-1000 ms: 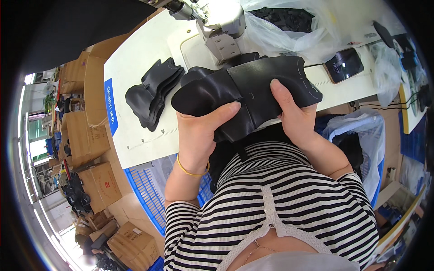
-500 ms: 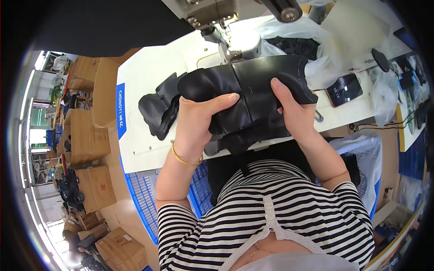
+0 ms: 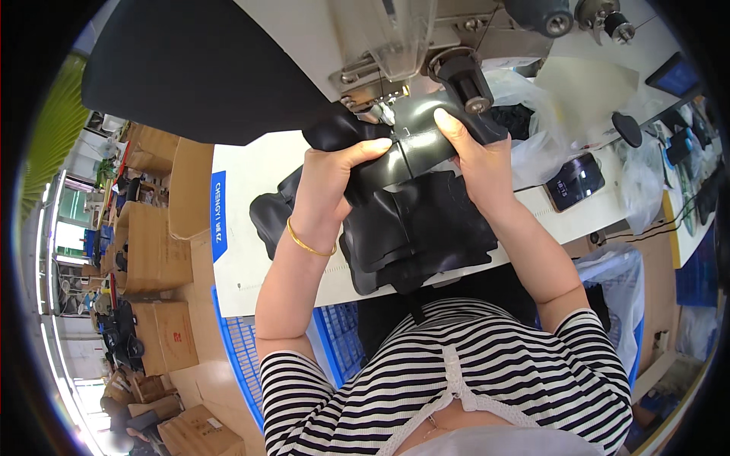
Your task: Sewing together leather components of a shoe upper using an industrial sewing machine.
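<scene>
Between both hands stretches a smooth black leather-like panel [image 3: 422, 156] with a seam across its middle. Its far edge lies under the needle area of a sewing machine [image 3: 386, 114]. My left hand [image 3: 327, 178] grips the panel's left part, thumb pointing right along the top; a gold bangle circles that wrist. My right hand [image 3: 480, 161] holds the right part, thumb on top and fingers mostly hidden beneath. Closer to me, a stack of similar black panels [image 3: 426, 224] lies at the table's front edge. More black pieces [image 3: 268, 220] lie left of my left hand.
A white table [image 3: 243, 266] carries the machine. Right of my right hand are a clear plastic bag [image 3: 536, 156] with black pieces and a phone [image 3: 576, 182]. Blue plastic baskets [image 3: 338, 338] stand below the front edge. Cardboard boxes [image 3: 158, 247] stand on the floor at left.
Both hands have carried the panel away from me, to the machine's needle area, and the stack beneath now shows. The view has shifted, with more of the machine head visible.
</scene>
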### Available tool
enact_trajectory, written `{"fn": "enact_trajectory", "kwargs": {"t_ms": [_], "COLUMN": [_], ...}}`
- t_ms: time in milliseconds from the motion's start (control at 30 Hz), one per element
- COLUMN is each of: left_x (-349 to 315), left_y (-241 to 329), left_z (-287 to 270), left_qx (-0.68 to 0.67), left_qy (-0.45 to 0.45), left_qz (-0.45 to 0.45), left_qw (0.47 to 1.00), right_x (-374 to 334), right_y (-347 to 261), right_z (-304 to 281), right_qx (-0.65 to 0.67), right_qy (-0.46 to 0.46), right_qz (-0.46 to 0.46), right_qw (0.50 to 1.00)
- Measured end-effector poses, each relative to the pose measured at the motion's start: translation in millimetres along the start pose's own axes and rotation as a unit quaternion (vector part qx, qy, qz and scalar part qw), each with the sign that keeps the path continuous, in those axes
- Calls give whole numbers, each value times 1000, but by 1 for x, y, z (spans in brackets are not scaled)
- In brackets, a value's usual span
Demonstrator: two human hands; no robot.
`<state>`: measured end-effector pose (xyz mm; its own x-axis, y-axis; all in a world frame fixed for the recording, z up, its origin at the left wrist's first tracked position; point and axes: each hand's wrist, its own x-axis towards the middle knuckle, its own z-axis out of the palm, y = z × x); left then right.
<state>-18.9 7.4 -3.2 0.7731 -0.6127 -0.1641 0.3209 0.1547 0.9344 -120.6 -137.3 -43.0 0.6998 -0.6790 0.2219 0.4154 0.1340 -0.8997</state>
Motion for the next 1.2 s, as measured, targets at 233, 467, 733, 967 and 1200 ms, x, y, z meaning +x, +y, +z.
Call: {"fn": "enact_trajectory", "kwargs": {"t_ms": [233, 467, 733, 967, 1200], "left_x": [16, 19, 21, 21, 21], "left_y": [5, 2, 0, 1, 1], "left_z": [1, -1, -4, -3, -6], "left_qx": [5, -1, 20, 33, 38], "left_qy": [-4, -10, -21, -17, -26], "left_qz": [20, 13, 30, 32, 35], "left_qw": [1000, 1000, 999, 999, 998], "right_x": [18, 17, 19, 22, 20], "right_y": [7, 8, 10, 15, 13], "right_z": [-2, -3, -5, -4, -3], "right_qx": [-6, 11, 7, 30, 37], "right_qy": [18, 9, 1, 9, 14], "right_qz": [11, 26, 15, 4, 12], "right_qw": [1000, 1000, 1000, 999, 999]}}
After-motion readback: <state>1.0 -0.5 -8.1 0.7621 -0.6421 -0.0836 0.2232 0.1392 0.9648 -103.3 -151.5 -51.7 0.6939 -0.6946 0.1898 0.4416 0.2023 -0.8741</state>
